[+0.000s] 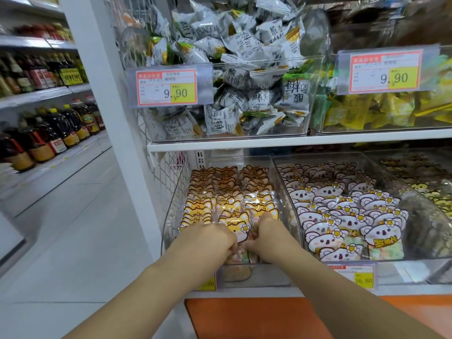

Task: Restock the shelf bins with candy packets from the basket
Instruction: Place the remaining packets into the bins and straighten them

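A clear shelf bin (171, 206) on the lower shelf holds rows of orange cat-shaped candy packets (227, 192). Both my hands reach into its front. My left hand (210, 241) and my right hand (269, 238) have their fingers curled round the front cat packet (238, 228) from either side. The fingertips are hidden behind the packets. No basket is in view.
To the right stands a bin of koala-shaped packets (342, 216), and further right a bin with yellow bear packets (430, 189). The shelf above carries bins of grey plum candy (244, 69) and yellow packets (379, 111). Oil bottles (49, 135) line shelves at left. An orange panel (256, 316) lies below.
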The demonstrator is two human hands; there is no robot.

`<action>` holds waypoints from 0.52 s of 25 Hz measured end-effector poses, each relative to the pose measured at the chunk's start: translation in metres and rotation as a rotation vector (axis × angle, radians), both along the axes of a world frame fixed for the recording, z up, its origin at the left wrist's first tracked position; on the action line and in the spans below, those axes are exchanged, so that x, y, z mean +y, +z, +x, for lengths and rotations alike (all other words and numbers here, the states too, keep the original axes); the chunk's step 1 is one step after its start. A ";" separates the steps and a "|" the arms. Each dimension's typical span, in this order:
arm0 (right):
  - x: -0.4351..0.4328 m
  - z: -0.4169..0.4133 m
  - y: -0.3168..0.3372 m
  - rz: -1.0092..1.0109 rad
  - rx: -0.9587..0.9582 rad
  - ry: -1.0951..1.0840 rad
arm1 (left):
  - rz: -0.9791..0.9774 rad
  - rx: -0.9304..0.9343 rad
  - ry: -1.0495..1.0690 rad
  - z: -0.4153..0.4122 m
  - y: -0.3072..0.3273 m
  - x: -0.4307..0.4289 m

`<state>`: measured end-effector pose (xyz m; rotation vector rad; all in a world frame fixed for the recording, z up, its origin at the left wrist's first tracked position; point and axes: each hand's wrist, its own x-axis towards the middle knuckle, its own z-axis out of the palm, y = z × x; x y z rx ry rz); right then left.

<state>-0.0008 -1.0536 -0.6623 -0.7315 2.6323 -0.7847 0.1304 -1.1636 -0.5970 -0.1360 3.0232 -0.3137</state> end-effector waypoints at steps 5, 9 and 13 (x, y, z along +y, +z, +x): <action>0.002 -0.004 0.008 0.013 -0.103 0.065 | 0.162 -0.018 0.084 0.016 -0.016 0.011; -0.006 0.005 0.008 -0.010 -0.166 0.089 | 0.178 -0.055 0.149 0.019 -0.016 0.019; -0.006 0.006 0.001 -0.057 -0.099 0.050 | 0.111 -0.043 0.111 0.019 -0.020 0.005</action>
